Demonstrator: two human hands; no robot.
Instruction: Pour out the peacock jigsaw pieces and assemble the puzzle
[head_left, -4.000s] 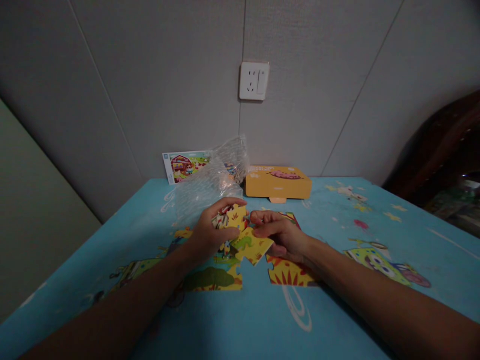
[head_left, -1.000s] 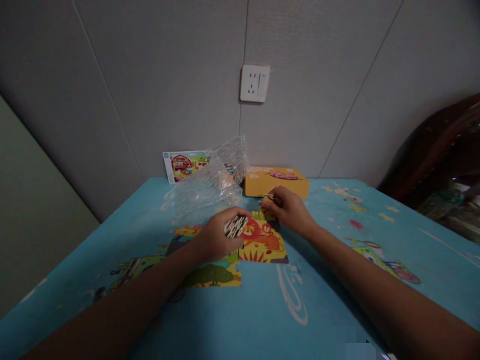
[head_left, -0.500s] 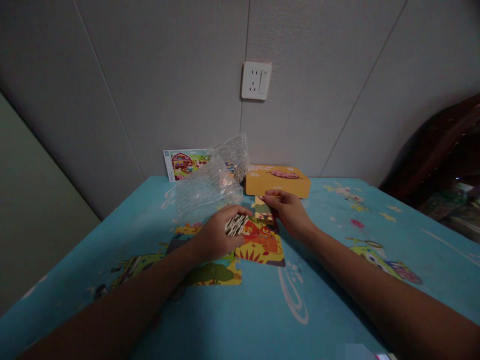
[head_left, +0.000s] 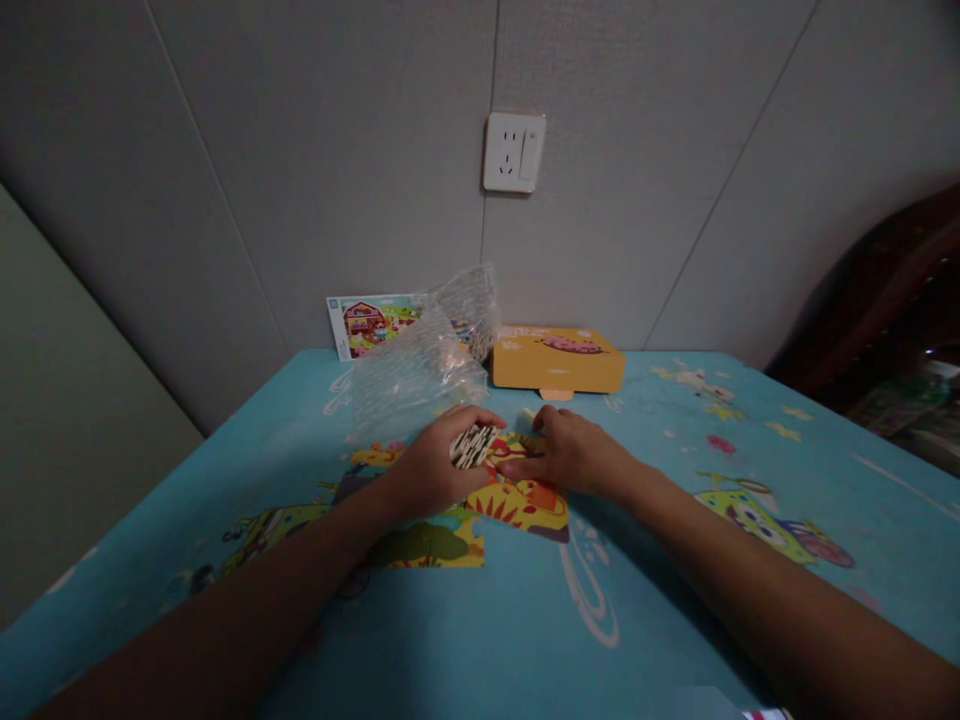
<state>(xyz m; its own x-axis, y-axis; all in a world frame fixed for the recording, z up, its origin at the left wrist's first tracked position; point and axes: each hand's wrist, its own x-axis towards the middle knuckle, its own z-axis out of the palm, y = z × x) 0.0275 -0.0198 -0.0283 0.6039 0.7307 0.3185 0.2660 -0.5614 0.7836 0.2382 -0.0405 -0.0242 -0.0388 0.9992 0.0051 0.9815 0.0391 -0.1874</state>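
Observation:
My left hand (head_left: pixel 439 465) is closed around a stack of puzzle pieces (head_left: pixel 472 447), their light and dark edges facing up. Under and beside that hand, a joined puzzle section (head_left: pixel 431 545) with a green bush lies flat on the blue cloth. A red and yellow lion puzzle piece (head_left: pixel 525 505) lies to its right, slightly askew. My right hand (head_left: pixel 574 450) is over the lion piece's far right part, thumb on its picture and fingers bent at its far edge. A small pale yellow edge (head_left: pixel 529 414) shows by those fingertips; the rest is hidden.
A crumpled clear plastic bag (head_left: pixel 420 375) lies behind my left hand. An orange box (head_left: pixel 559 360) stands at the back, a flap at its front. A farm picture card (head_left: pixel 375 325) leans on the wall beneath a socket (head_left: pixel 514 152). A cartoon-printed blue cloth (head_left: pixel 660 620) covers the table.
My right hand has come nearer and down, from holding a puzzle piece up by the orange box to the lion piece. The lion piece has turned slightly. My left hand stays with its stack.

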